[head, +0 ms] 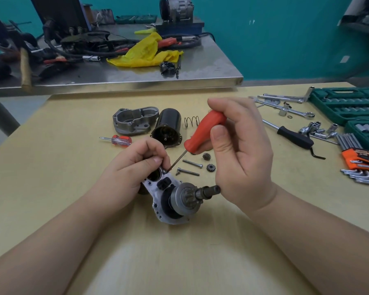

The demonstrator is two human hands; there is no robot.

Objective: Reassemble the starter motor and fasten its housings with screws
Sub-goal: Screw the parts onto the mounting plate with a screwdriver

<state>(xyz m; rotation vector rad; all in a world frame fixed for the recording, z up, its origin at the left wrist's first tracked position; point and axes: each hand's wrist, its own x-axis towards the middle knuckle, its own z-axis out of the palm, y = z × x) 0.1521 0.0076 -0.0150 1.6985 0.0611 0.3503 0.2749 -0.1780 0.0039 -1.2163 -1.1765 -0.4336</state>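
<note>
The starter's silver gear housing (158, 201), with its pinion shaft (207, 191) pointing right, lies on the wooden table (62, 177). My left hand (134, 167) grips its upper end, fingertips beside the screw hole. My right hand (237, 145) holds a red-handled screwdriver (205, 133), whose tip meets the housing's top corner. Behind lie the black motor body (167, 128), a grey end cover (134, 120), a spring (191, 122), two long bolts (190, 168) and two small gears (208, 161).
A small red screwdriver (117, 139) lies to the left. Wrenches, sockets, a ratchet handle (294, 135), hex keys (360, 165) and green socket cases (347, 105) fill the right side. A cluttered steel bench (200, 67) stands behind the table.
</note>
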